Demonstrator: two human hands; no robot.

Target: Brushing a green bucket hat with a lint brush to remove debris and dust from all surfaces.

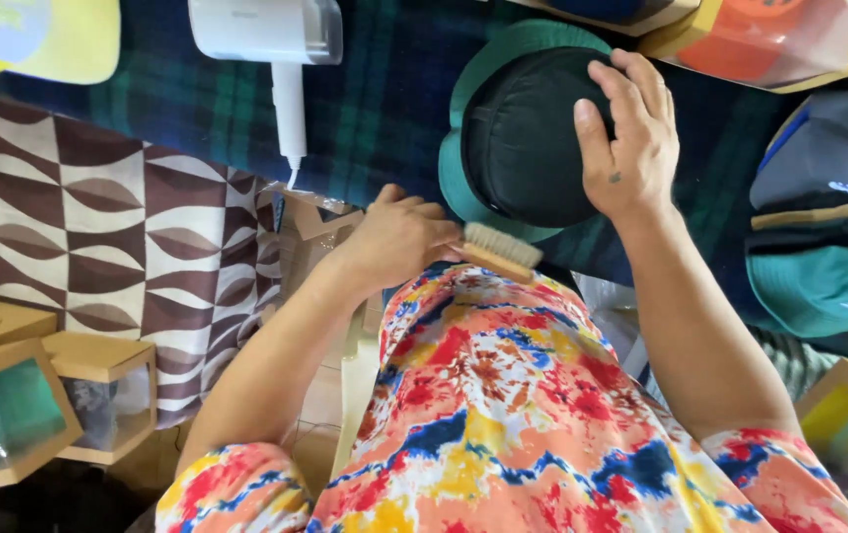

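Near: left hand [399, 237], fingers curled around one wooden-backed brush with pale bristles [496, 250], bristles at the cap's near edge. Right hand [626, 138], fingers spread flat, steadying one black fabric cap with green brim [518, 138] on dark plaid cloth [375, 109]. Brushing appears underway; no finished area can be told. Beyond: one white handheld steamer [281, 49]. Left: two clear-fronted cardboard boxes [98, 395].

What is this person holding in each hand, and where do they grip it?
The left hand grips a wooden brush by its back end. The right hand rests on the crown of a black cap, steadying it.
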